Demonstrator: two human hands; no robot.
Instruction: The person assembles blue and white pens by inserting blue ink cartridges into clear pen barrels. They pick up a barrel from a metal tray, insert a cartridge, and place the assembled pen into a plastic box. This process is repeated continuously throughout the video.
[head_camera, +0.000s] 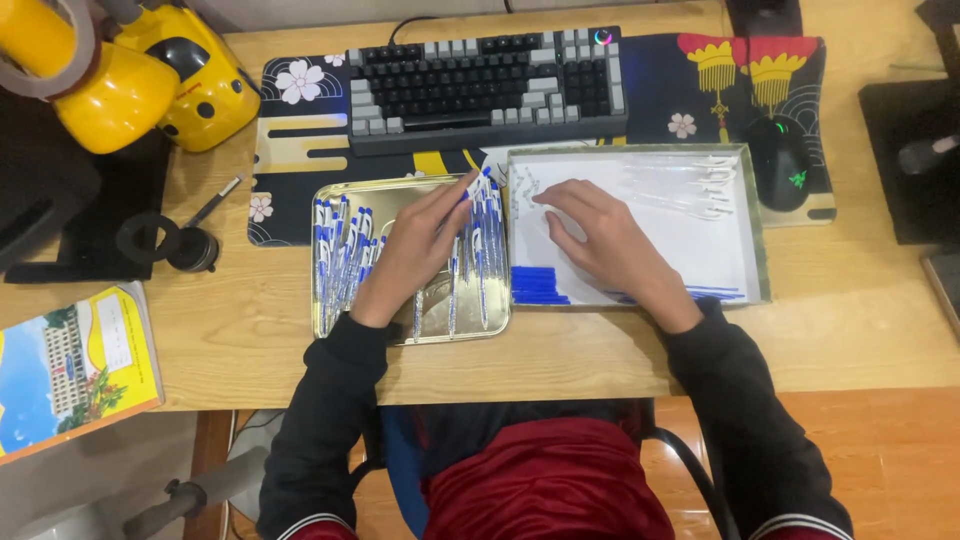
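At nine o'clock on the desk (600, 350) sat a metal tray (330, 325) of blue-and-white pens (340, 250). The left hand (415, 250) lay over it, fingers extended toward twelve o'clock with the tips touching one pen (478, 190) near the tray's far rim; whether it was actually pinched I could not tell. To do this well, I judged, the fingers should isolate a single pen before lifting, so its neighbours stay put. The pens looked slim, with clear or white bodies and blue ends, lying roughly parallel in loose rows. At three o'clock, in a white-lined tray (762, 230), the right hand (600, 235) rested flat and spread, holding nothing visible, between blue caps (535, 283) at six o'clock and clear tubes (680, 185) at one o'clock.
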